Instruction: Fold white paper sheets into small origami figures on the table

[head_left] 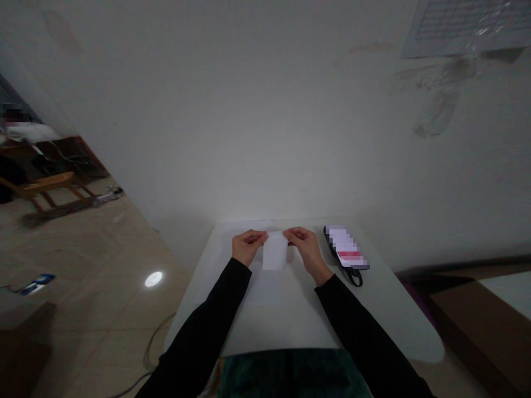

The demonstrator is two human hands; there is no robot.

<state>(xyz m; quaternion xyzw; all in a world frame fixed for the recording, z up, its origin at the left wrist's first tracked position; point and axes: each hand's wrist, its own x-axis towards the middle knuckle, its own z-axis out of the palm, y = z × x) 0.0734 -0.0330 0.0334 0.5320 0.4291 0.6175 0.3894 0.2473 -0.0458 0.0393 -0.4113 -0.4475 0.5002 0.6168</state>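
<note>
A small white piece of paper [274,253] is held up over the table, hanging between my two hands. My left hand [248,245] pinches its upper left corner between thumb and fingers. At the upper right corner, my right hand [305,246] grips it the same way. Beneath and to the left, larger white sheets [222,276] lie flat on the white table [315,326]. Right of my right hand rests a phone [346,247] with a lit screen and a dark strap loop at its lower end.
The table stands against a pale wall [265,127]. A printed sheet [473,27] hangs on the wall at upper right. A wooden chair [53,182] stands far left, and a cable [151,342] runs along the floor. Cardboard [485,315] lies at lower right.
</note>
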